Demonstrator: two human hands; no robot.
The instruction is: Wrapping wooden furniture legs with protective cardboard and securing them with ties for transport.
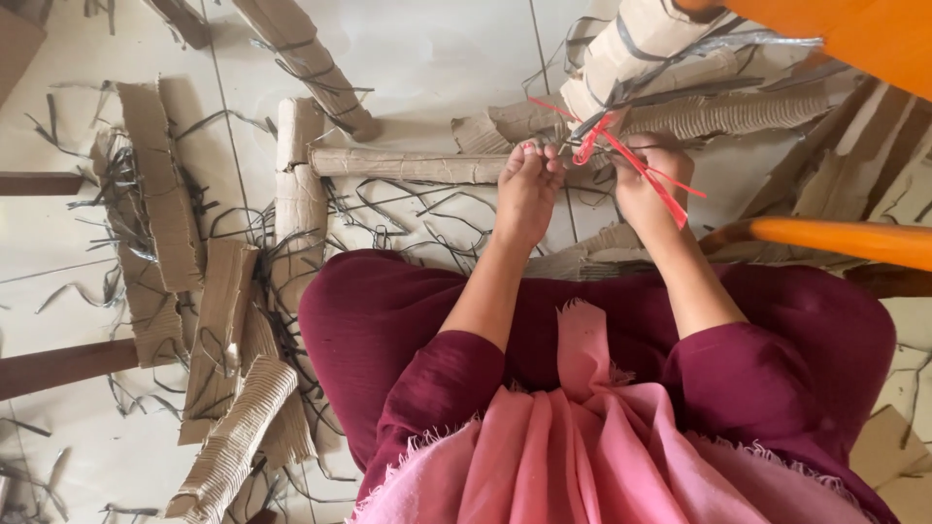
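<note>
My left hand (527, 189) and right hand (649, 180) both pinch the red plastic strip (641, 167), fingers closed, just below the corrugated cardboard bundle (718, 112) lying crosswise.

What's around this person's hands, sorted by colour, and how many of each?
Red plastic strip held by both hands: 1
Orange chair parts, seat edge and rail: 2
Brown corrugated cardboard rolls, by left hand, by right hand, top: 3
Total: 6
</note>
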